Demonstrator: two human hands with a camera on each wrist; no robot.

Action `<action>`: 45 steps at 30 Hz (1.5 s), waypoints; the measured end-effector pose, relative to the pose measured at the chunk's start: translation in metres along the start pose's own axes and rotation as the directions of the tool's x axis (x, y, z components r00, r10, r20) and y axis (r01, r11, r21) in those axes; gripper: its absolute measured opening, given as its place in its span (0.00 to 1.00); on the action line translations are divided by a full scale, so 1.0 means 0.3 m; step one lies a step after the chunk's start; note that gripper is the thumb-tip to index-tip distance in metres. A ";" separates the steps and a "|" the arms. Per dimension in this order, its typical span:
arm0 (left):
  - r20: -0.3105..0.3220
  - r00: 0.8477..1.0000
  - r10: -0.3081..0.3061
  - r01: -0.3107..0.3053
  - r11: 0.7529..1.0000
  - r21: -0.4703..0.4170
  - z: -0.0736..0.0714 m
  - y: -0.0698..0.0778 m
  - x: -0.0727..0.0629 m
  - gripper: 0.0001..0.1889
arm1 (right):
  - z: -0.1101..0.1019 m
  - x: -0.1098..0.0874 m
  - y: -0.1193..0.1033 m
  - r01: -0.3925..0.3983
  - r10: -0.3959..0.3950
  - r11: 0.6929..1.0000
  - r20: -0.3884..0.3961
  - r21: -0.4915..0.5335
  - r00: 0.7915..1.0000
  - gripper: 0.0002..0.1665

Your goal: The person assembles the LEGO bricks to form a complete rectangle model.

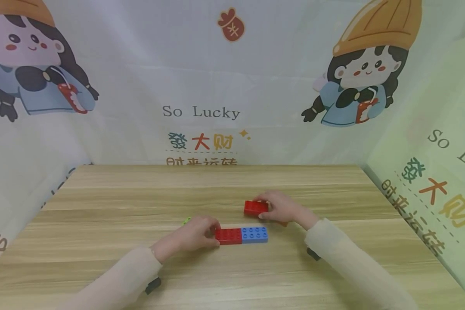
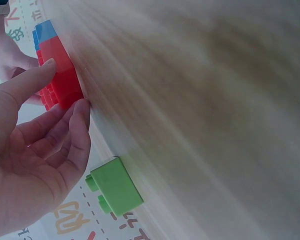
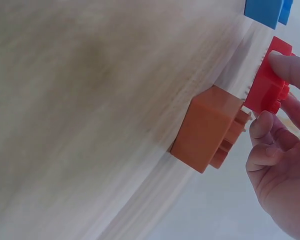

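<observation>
A red toy building brick [image 1: 228, 236] and a blue brick [image 1: 255, 235] lie end to end in a row on the table, studs up. My left hand [image 1: 191, 234] pinches the red one at its left end, thumb on the near side. Behind the row, my right hand [image 1: 284, 209] grips a second red brick [image 1: 255, 209] by its right end. In the right wrist view, thumb and fingers hold this brick [image 3: 270, 80] from opposite sides, its studs facing away from the table.
Beyond the left hand, mostly hidden in the head view, stands a small green brick [image 2: 117, 187]. An orange brick [image 3: 205, 127] sits on the table close to the right hand. Printed cloth [image 1: 271, 99] walls the back and sides of the wooden table [image 1: 232, 280].
</observation>
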State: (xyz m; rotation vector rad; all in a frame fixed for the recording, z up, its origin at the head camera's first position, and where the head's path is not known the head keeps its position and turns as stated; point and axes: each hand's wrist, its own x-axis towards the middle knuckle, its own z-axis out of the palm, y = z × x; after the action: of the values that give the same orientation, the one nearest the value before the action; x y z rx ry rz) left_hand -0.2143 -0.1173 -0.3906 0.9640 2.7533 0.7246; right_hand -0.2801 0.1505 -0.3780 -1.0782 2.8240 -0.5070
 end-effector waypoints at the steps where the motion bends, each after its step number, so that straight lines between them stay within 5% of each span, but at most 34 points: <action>1: 0.000 1.000 -0.001 0.001 1.000 0.001 0.000 0.000 0.000 0.14 | -0.001 -0.004 0.000 0.008 -0.008 1.000 0.001 -0.003 1.000 0.26; 21: -0.008 1.000 0.006 -0.006 1.000 0.010 -0.003 0.007 0.000 0.14 | -0.016 -0.064 -0.043 0.039 -0.039 0.999 0.014 0.007 0.999 0.27; 45: -0.010 1.000 0.020 -0.020 1.000 0.014 0.002 -0.002 0.002 0.13 | 0.002 -0.102 -0.094 0.203 -0.203 0.979 0.005 -0.013 0.979 0.27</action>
State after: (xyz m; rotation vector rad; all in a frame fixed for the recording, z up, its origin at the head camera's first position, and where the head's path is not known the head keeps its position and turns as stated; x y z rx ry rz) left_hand -0.2148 -0.1171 -0.3913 0.9947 2.7648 0.7157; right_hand -0.2391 0.1506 -0.3706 -1.3780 2.7316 -0.5012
